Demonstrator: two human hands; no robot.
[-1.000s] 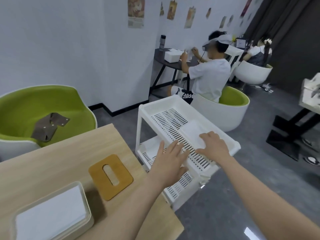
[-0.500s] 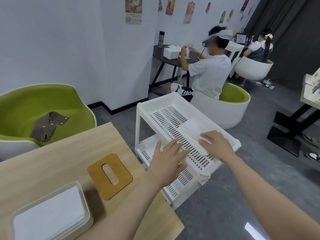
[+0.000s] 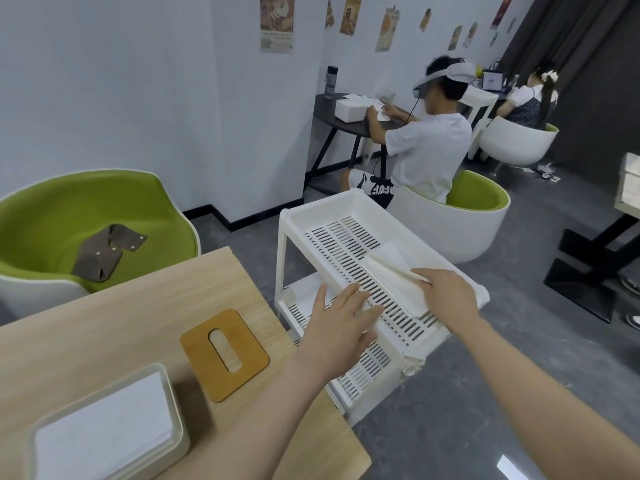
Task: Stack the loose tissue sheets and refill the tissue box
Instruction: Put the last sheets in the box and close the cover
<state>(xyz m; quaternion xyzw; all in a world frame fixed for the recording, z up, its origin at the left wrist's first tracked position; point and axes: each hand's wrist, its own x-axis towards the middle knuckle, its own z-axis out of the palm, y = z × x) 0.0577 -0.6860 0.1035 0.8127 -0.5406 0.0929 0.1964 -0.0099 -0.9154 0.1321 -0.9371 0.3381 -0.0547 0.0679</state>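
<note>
**Ana:** Head camera looks down over both arms, reaching off the wooden table [image 3: 104, 327] toward the white rack [image 3: 301, 216] beside it. The stack of tissues [image 3: 391, 268] lies on the rack's slatted top shelf, toward its near right end.

**Ben:** And the right hand [image 3: 450, 292] is on that stack. Fingers curled over the near edge, lifting it, and you can see the layers fanning open at the raised side. That's a grip, I'd say.

**Ana:** Agreed. The left hand [image 3: 341, 318] is different: fingers straight and spread, hovering or resting just over the shelf, beside the stack, holding nothing.

**Ben:** So which step is this?

**Ana:** Looks like the pickup. The sheets are already stacked; now they're being gathered off the rack.

**Ben:** Where do they go?

**Ana:** Back on the table, near left corner: the tissue box [image 3: 173, 427], open on top, with white sheets already inside. Its brown lid [image 3: 242, 372], the one with the oval slot, lies flat on the table just beside it.

**Ben:** So the next move?

**Ana:** My guess: slide the left hand under the free side so the stack comes up level. Soft sheets sag and slip apart if carried by one edge. Then swing across to the box.
</note>
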